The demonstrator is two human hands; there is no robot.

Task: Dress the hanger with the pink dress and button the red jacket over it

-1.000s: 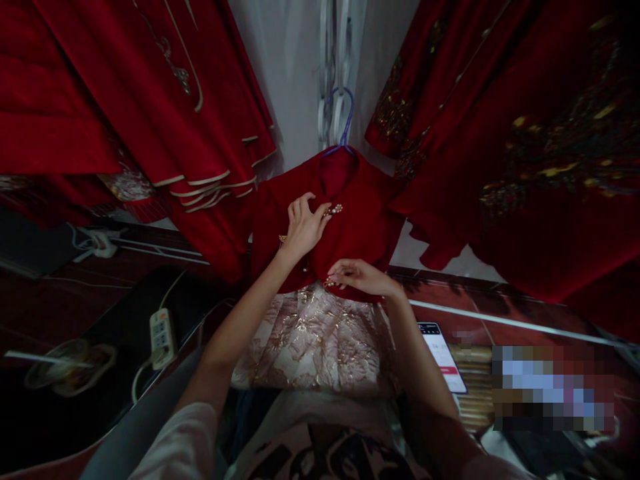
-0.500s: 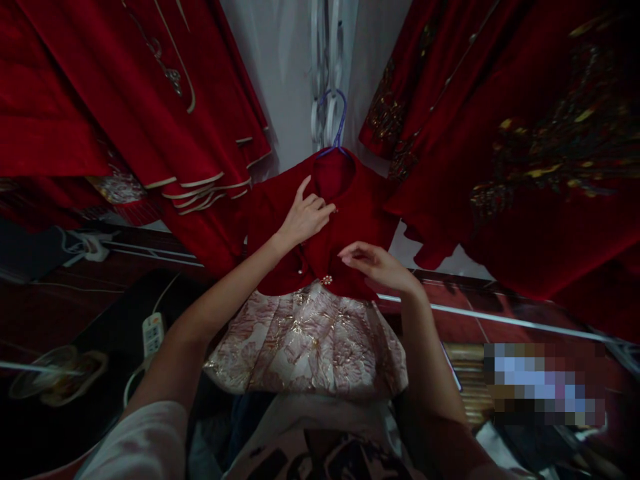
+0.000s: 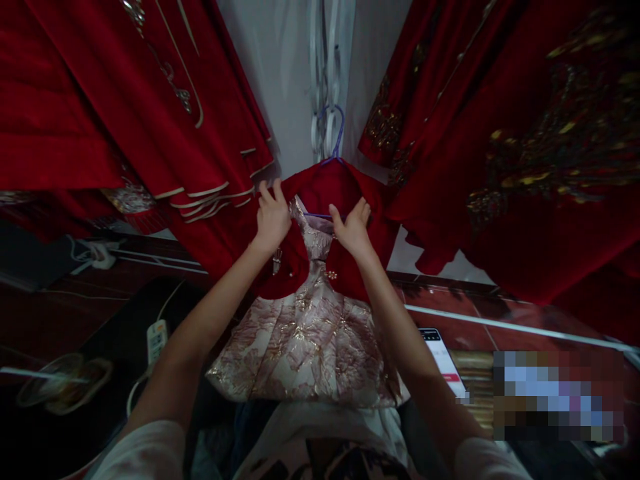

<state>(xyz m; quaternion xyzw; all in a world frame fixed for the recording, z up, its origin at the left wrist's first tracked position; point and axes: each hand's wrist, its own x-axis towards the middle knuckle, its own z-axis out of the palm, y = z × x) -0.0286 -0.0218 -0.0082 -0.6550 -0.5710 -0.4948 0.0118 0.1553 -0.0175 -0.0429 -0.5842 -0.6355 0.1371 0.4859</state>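
Note:
A short red jacket (image 3: pixel 383 230) hangs on a purple hanger (image 3: pixel 339 133) over a pale pink dress (image 3: pixel 310 347) with a shiny gold floral pattern. My left hand (image 3: pixel 273 217) grips the jacket's left front near the neckline, its thumb hidden from view. On the other front panel, my right hand (image 3: pixel 353 230) holds the edge between thumb and fingers. The two panels are spread apart, so the dress's bodice shows between them. A small beaded flower clasp (image 3: pixel 331 275) sits on the right panel's lower edge.
Red garments (image 3: pixel 200 140) hang on the left, and red garments with gold embroidery (image 3: pixel 530 167) on the right. A white power strip (image 3: pixel 157 341) and a clear bowl (image 3: pixel 75 383) lie low on the left. At right, a phone (image 3: pixel 443 363) lies by a slatted brown surface (image 3: pixel 475 380).
Both hands have moved up to the jacket's front edges and taken hold. The panels, previously together, are now drawn apart, exposing the dress's bodice and a hanger bar.

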